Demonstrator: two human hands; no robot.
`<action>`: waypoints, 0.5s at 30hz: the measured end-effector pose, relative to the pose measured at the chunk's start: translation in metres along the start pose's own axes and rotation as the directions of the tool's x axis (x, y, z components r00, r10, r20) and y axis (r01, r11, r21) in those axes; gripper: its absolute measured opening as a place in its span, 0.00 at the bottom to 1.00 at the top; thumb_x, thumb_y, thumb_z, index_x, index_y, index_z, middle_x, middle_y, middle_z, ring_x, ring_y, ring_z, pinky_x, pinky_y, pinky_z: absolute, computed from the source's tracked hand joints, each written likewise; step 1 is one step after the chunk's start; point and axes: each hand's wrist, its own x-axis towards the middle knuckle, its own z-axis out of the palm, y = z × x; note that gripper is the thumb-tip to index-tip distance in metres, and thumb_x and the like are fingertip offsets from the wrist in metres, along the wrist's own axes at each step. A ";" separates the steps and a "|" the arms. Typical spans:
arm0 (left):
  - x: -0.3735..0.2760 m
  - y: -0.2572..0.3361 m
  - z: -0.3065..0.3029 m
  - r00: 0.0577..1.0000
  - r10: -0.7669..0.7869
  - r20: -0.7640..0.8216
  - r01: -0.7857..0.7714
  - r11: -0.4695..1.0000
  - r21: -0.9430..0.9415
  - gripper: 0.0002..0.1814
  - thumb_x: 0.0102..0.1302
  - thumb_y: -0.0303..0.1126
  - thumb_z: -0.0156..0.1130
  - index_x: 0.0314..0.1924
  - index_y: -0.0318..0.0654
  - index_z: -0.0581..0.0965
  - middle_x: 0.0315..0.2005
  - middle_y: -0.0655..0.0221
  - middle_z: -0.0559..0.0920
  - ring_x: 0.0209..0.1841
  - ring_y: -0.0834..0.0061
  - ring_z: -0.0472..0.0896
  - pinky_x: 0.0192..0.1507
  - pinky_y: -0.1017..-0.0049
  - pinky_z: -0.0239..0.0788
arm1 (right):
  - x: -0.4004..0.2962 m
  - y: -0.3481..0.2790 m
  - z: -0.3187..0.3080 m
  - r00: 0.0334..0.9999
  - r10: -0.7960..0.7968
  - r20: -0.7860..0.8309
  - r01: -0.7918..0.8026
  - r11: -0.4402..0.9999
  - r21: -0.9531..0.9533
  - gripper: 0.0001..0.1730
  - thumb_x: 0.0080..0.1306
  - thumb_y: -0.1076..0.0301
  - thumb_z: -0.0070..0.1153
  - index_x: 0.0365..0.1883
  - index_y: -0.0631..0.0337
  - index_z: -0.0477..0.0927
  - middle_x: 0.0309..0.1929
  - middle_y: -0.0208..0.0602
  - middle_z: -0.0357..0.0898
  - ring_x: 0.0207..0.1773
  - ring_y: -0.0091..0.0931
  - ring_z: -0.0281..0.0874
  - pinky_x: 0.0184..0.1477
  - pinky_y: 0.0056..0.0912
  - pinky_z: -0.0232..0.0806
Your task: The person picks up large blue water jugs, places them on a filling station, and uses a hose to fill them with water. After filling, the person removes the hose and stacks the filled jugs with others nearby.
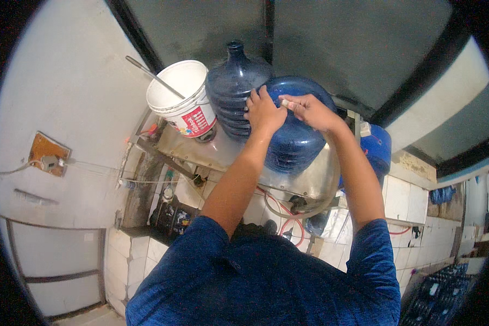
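Observation:
Two large blue plastic water jugs stand side by side on a metal-topped table point(228, 157). The left jug point(228, 89) is upright with its neck uncapped. On the right jug point(293, 142), a broad rounded end faces up and no neck shows. My left hand point(265, 112) lies against the right jug's upper left side, close to the other jug, fingers spread. Over the same jug's top, my right hand point(311, 112) pinches a small whitish piece point(285, 102) between thumb and fingers; what it is cannot be made out.
A white paint bucket point(179, 104) holding a metal-shafted tool point(155, 77) stands left of the jugs. A pale hose point(330, 195) loops off the table's right front. Red tubing point(297, 228) lies below. A blue container point(375, 146) stands to the right; a wall-mounted socket point(49, 163) is left.

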 end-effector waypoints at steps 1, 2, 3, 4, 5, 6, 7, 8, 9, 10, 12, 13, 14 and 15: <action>0.004 -0.015 -0.003 0.999 -0.045 0.023 0.047 0.996 -0.080 0.44 0.63 0.47 0.66 0.75 0.46 0.60 0.72 0.47 0.63 0.74 0.38 0.59 0.68 0.36 0.54 | 0.002 -0.006 0.002 0.999 0.035 0.031 -0.037 0.998 0.042 0.25 0.79 0.53 0.49 0.68 0.54 0.76 0.21 0.18 0.61 0.22 0.13 0.56 0.23 0.20 0.55; 0.009 -0.029 -0.005 0.997 -0.031 0.076 0.043 0.984 -0.171 0.47 0.61 0.51 0.68 0.76 0.41 0.59 0.71 0.44 0.64 0.71 0.39 0.65 0.70 0.47 0.58 | 0.000 -0.013 0.003 0.996 0.072 0.061 -0.077 0.994 0.081 0.26 0.79 0.52 0.49 0.68 0.55 0.76 0.21 0.18 0.61 0.22 0.13 0.56 0.23 0.20 0.55; 0.009 -0.036 -0.007 0.995 -0.041 0.094 0.060 0.976 -0.209 0.47 0.63 0.50 0.68 0.76 0.39 0.59 0.71 0.45 0.64 0.70 0.43 0.67 0.70 0.51 0.59 | -0.004 -0.023 0.003 0.990 0.112 0.088 -0.121 0.986 0.113 0.26 0.79 0.52 0.49 0.68 0.56 0.76 0.21 0.18 0.62 0.22 0.13 0.57 0.22 0.19 0.55; 0.009 -0.041 -0.009 0.992 -0.042 0.116 0.070 0.967 -0.246 0.47 0.64 0.50 0.67 0.76 0.37 0.59 0.72 0.46 0.64 0.69 0.46 0.69 0.70 0.55 0.60 | -0.009 -0.030 0.003 0.976 0.196 0.090 -0.209 0.963 0.168 0.27 0.78 0.51 0.50 0.69 0.56 0.75 0.21 0.17 0.60 0.22 0.13 0.57 0.23 0.17 0.54; 0.010 -0.044 -0.010 0.990 -0.040 0.139 0.078 0.956 -0.284 0.46 0.65 0.49 0.67 0.75 0.35 0.59 0.72 0.47 0.64 0.68 0.49 0.71 0.70 0.59 0.61 | -0.009 -0.028 0.006 0.979 0.182 0.095 -0.196 0.967 0.161 0.27 0.79 0.51 0.50 0.68 0.57 0.76 0.21 0.18 0.61 0.23 0.13 0.57 0.23 0.18 0.55; 0.008 -0.048 -0.007 0.993 -0.026 0.114 0.080 0.864 -0.497 0.45 0.67 0.48 0.65 0.75 0.34 0.59 0.72 0.48 0.65 0.68 0.54 0.70 0.70 0.61 0.59 | -0.007 -0.025 0.008 0.981 0.169 0.096 -0.182 0.971 0.153 0.26 0.79 0.52 0.50 0.68 0.57 0.76 0.21 0.18 0.62 0.23 0.14 0.58 0.24 0.19 0.56; 0.003 -0.054 0.000 0.996 -0.013 0.088 0.070 0.725 -0.686 0.43 0.68 0.47 0.64 0.75 0.32 0.59 0.72 0.50 0.65 0.69 0.58 0.69 0.71 0.63 0.58 | -0.006 -0.022 0.009 0.983 0.157 0.094 -0.169 0.975 0.144 0.26 0.79 0.52 0.49 0.67 0.58 0.77 0.21 0.19 0.63 0.23 0.14 0.58 0.25 0.19 0.57; -0.004 -0.060 0.007 0.998 -0.004 0.061 0.053 0.546 -0.836 0.42 0.70 0.46 0.62 0.75 0.31 0.59 0.72 0.52 0.65 0.69 0.63 0.69 0.71 0.65 0.57 | -0.003 -0.012 0.013 0.995 0.076 0.067 -0.082 0.993 0.090 0.26 0.79 0.53 0.50 0.66 0.59 0.77 0.22 0.20 0.65 0.24 0.15 0.59 0.27 0.21 0.58; -0.012 -0.061 0.015 1.000 -0.014 -0.005 0.002 0.467 -0.884 0.40 0.71 0.45 0.60 0.75 0.32 0.59 0.71 0.53 0.65 0.70 0.64 0.67 0.72 0.66 0.54 | 0.003 0.003 0.017 0.999 -0.006 0.040 0.005 1.000 0.027 0.25 0.79 0.53 0.50 0.66 0.59 0.77 0.22 0.21 0.66 0.24 0.16 0.60 0.28 0.22 0.60; -0.027 -0.065 0.023 0.997 -0.039 -0.071 -0.050 0.388 -0.920 0.39 0.73 0.44 0.59 0.75 0.32 0.59 0.71 0.54 0.65 0.71 0.66 0.65 0.73 0.66 0.51 | 0.007 0.006 0.018 0.999 -0.039 0.028 0.040 0.999 -0.028 0.25 0.79 0.54 0.50 0.65 0.60 0.78 0.23 0.22 0.68 0.25 0.17 0.61 0.30 0.24 0.61; -0.048 -0.056 0.034 0.978 -0.081 -0.190 -0.155 0.319 -0.935 0.37 0.74 0.44 0.56 0.76 0.33 0.59 0.71 0.55 0.65 0.72 0.67 0.62 0.75 0.67 0.47 | 0.010 0.003 0.017 0.999 -0.048 -0.006 0.046 0.990 -0.133 0.24 0.79 0.55 0.50 0.65 0.61 0.78 0.24 0.23 0.70 0.27 0.18 0.63 0.33 0.26 0.63; -0.060 -0.044 0.036 0.965 -0.100 -0.243 -0.198 0.335 -0.921 0.37 0.75 0.45 0.55 0.76 0.33 0.59 0.71 0.56 0.64 0.73 0.66 0.60 0.75 0.67 0.45 | 0.010 0.004 0.016 0.999 -0.045 -0.005 0.044 0.989 -0.143 0.24 0.79 0.55 0.50 0.65 0.61 0.78 0.24 0.24 0.71 0.28 0.18 0.63 0.35 0.27 0.64; -0.068 -0.038 0.038 0.948 -0.117 -0.295 -0.239 0.351 -0.905 0.36 0.75 0.45 0.55 0.76 0.34 0.59 0.71 0.56 0.64 0.74 0.66 0.59 0.76 0.66 0.43 | 0.010 0.006 0.015 0.999 -0.043 -0.005 0.041 0.987 -0.152 0.24 0.79 0.56 0.50 0.65 0.61 0.78 0.24 0.25 0.71 0.28 0.19 0.64 0.36 0.27 0.65; -0.070 -0.039 0.040 0.952 -0.101 -0.290 -0.240 0.343 -0.908 0.37 0.75 0.46 0.55 0.76 0.34 0.59 0.72 0.57 0.64 0.74 0.65 0.59 0.76 0.66 0.43 | 0.011 0.006 0.013 0.999 -0.044 -0.006 0.042 0.985 -0.165 0.23 0.79 0.56 0.50 0.65 0.61 0.78 0.24 0.26 0.72 0.29 0.20 0.65 0.38 0.28 0.66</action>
